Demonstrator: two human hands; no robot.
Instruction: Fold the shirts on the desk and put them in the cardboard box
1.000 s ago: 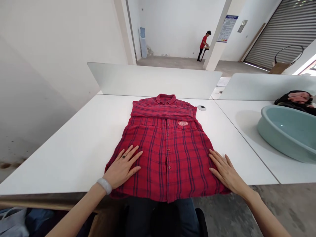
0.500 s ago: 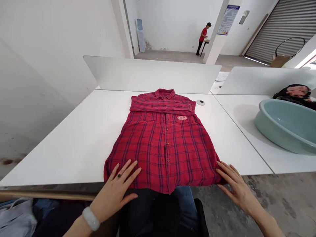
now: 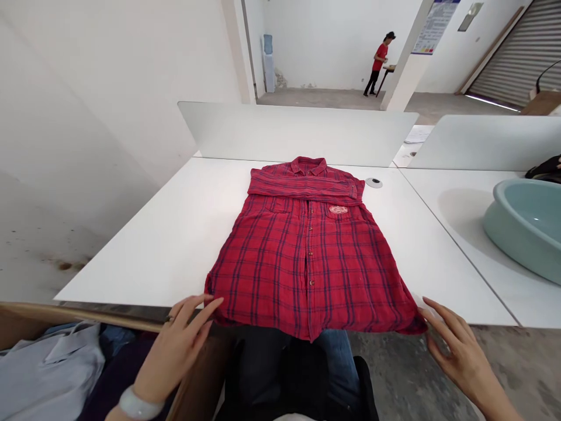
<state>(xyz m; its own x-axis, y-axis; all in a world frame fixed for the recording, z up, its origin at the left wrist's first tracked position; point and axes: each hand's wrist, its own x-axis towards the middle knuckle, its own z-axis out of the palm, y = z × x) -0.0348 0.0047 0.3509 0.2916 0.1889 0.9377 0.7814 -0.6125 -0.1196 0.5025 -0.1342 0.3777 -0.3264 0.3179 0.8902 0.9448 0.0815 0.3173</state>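
Observation:
A red plaid flannel shirt (image 3: 307, 257) lies front up on the white table, buttons showing, with its sleeves folded across the chest below the collar. Its lower hem droops over the table's near edge. My left hand (image 3: 177, 345) is open at the near left corner of the shirt, with fingertips by the hem. My right hand (image 3: 456, 351) is open just off the near right corner, close to the cloth but holding nothing.
The white table (image 3: 144, 257) has a frosted partition (image 3: 298, 134) along its far side. A pale green basin (image 3: 526, 228) stands on the adjoining table at right. Folded-looking clothes (image 3: 48, 368) lie below the near left edge. A person in red (image 3: 379, 67) stands far back.
Both hands have slid off the shirt's lower part toward me and now rest at its hem corners. The view has turned slightly, shifting the scene right.

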